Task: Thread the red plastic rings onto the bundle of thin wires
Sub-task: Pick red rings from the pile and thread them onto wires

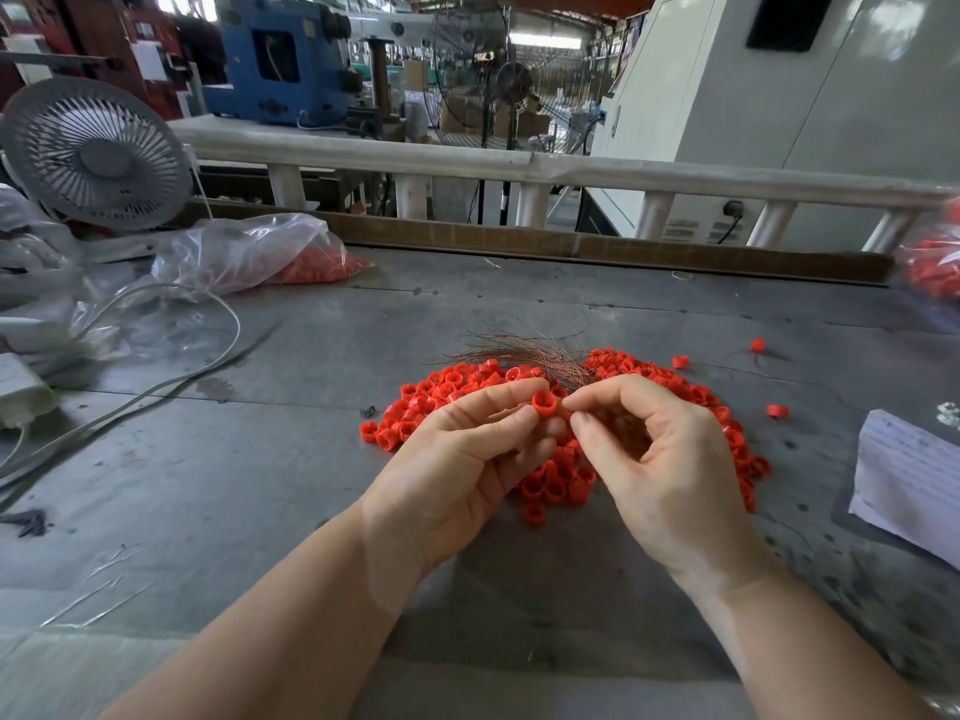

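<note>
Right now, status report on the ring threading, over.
Left hand pinches one red plastic ring. Right hand pinches at it. Bundle of thin coppery wires lies behind. Nothing blocking.

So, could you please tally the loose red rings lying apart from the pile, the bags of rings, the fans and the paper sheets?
Stray red rings: 3
Bags of rings: 2
Fans: 3
Paper sheets: 1
Total: 9

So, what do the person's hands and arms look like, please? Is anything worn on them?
Both are bare: the left hand and right hand wear no gloves, rings or watch, and no sleeves show on the forearms. Fingernails are short and unpainted.
</note>
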`<state>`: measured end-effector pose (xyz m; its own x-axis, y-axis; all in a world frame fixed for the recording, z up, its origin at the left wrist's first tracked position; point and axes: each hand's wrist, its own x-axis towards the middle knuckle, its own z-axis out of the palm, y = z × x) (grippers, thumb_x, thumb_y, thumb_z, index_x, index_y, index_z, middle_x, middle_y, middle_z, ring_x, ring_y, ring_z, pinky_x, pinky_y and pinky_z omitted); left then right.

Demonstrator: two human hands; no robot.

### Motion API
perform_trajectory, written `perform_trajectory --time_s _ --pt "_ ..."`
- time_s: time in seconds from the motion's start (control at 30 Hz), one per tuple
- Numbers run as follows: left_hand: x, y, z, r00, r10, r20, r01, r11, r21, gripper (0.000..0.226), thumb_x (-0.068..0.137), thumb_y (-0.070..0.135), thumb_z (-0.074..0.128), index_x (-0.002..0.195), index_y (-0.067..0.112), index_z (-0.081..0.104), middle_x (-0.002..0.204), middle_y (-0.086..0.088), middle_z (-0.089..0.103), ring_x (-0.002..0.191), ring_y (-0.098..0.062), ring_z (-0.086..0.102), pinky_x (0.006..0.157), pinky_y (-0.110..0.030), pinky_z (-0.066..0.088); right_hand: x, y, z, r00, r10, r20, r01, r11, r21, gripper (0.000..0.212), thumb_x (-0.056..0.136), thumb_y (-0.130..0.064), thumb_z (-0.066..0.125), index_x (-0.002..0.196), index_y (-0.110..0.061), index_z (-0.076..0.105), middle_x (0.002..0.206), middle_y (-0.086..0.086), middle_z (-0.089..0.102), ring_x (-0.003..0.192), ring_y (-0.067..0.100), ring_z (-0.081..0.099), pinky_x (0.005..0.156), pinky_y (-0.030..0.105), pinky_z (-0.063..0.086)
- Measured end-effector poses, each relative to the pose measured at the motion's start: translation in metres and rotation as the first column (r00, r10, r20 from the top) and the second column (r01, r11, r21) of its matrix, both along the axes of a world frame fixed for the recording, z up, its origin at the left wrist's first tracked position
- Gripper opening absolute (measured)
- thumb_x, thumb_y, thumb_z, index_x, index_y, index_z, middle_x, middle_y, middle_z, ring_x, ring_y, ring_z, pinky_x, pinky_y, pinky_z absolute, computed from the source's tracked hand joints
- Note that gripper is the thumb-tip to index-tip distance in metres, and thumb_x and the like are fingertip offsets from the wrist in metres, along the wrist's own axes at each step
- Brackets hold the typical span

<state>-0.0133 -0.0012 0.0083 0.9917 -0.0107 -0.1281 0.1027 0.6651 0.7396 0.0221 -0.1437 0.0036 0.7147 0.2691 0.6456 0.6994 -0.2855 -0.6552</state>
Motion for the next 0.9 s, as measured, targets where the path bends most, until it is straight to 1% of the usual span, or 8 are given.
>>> perform_trajectory --time_s 0.07,0.13,0.23,0.4,0.53,0.7,0.77,0.9 --pt "-0.0002 -0.0001 0.0 1.0 -0.005 0.002 0.005 1.0 -0.001 0.02 0.068 -0.001 0.058 0.078 0.006 0.074 0.075 -0.012 0.07 0.064 -0.015 0.069 0.062 -0.022 0.058 0.0 0.0 0.0 1.0 0.013 0.005 -0.013 1.0 -0.01 0.01 0.081 -0.008 0.063 0.081 -0.017 0.068 0.074 -0.008 0.066 0.068 0.006 0.062 0.062 0.009 0.045" --pt "-0.0003 -0.0002 0.0 1.0 -0.01 0.003 0.01 1.0 0.005 0.02 0.068 -0.001 0.059 0.079 0.006 0.074 0.074 -0.013 0.07 0.063 -0.015 0.069 0.061 -0.022 0.058 0.0002 -0.0002 -0.0001 1.0 0.015 0.01 -0.015 1.0 -0.019 0.012 0.081 -0.005 0.064 0.08 -0.016 0.068 0.073 -0.007 0.066 0.067 0.007 0.062 0.061 0.011 0.046" --pt "-0.0005 -0.0003 -0.0001 1.0 -0.017 0.005 0.017 1.0 0.017 0.02 0.068 0.0 0.059 0.079 0.007 0.074 0.074 -0.014 0.07 0.063 -0.015 0.068 0.06 -0.021 0.057 0.0 0.0002 -0.0004 1.0 0.007 0.018 -0.006 1.0 -0.027 0.011 0.079 -0.005 0.065 0.078 -0.015 0.068 0.07 -0.007 0.065 0.064 0.01 0.061 0.06 0.016 0.048" --pt "-0.0007 0.0003 -0.0003 1.0 -0.026 0.013 0.025 0.999 0.028 0.02 0.068 0.0 0.059 0.077 0.008 0.076 0.074 -0.013 0.069 0.065 -0.015 0.069 0.061 -0.021 0.057 0.0006 0.0 -0.0011 1.0 -0.004 0.019 0.005 1.0 -0.02 0.009 0.077 -0.009 0.063 0.075 -0.016 0.068 0.067 -0.01 0.064 0.061 0.01 0.06 0.057 0.017 0.048" --pt "-0.0006 -0.0002 -0.0003 1.0 -0.018 0.015 0.017 0.999 0.041 0.021 0.068 0.0 0.059 0.076 0.008 0.076 0.073 -0.014 0.069 0.064 -0.015 0.068 0.062 -0.021 0.058 0.0013 0.0002 -0.0015 0.999 -0.018 0.049 0.021 0.998 -0.056 0.008 0.076 -0.011 0.062 0.074 -0.018 0.066 0.066 -0.009 0.061 0.06 0.009 0.055 0.056 0.015 0.044" --pt "-0.0004 -0.0012 0.0015 1.0 -0.01 0.001 0.01 1.0 0.019 0.021 0.065 -0.001 0.059 0.074 0.007 0.076 0.07 -0.011 0.069 0.062 -0.013 0.069 0.06 -0.019 0.057 0.0031 -0.0009 -0.0012 0.995 -0.007 0.102 0.019 0.993 -0.12 0.009 0.08 -0.009 0.059 0.076 -0.013 0.065 0.07 -0.006 0.057 0.066 0.009 0.053 0.063 0.02 0.043" --pt "-0.0008 -0.0012 0.0022 1.0 -0.016 -0.005 0.016 1.0 0.01 0.021 0.065 -0.002 0.058 0.073 0.007 0.076 0.071 -0.012 0.07 0.063 -0.013 0.069 0.058 -0.019 0.056 0.0037 -0.0011 -0.0014 0.993 -0.006 0.117 0.022 0.99 -0.136 0.01 0.081 -0.007 0.057 0.077 -0.012 0.064 0.072 -0.007 0.056 0.069 0.007 0.053 0.066 0.019 0.043" --pt "-0.002 0.0002 0.0033 0.999 -0.027 -0.019 0.027 1.0 0.014 0.022 0.065 -0.001 0.059 0.076 0.005 0.076 0.07 -0.012 0.07 0.064 -0.014 0.07 0.057 -0.018 0.056 0.0041 -0.0014 -0.0015 0.985 -0.024 0.17 0.054 0.983 -0.176 0.01 0.081 -0.004 0.057 0.077 -0.01 0.064 0.072 -0.006 0.055 0.07 0.01 0.052 0.067 0.023 0.044"
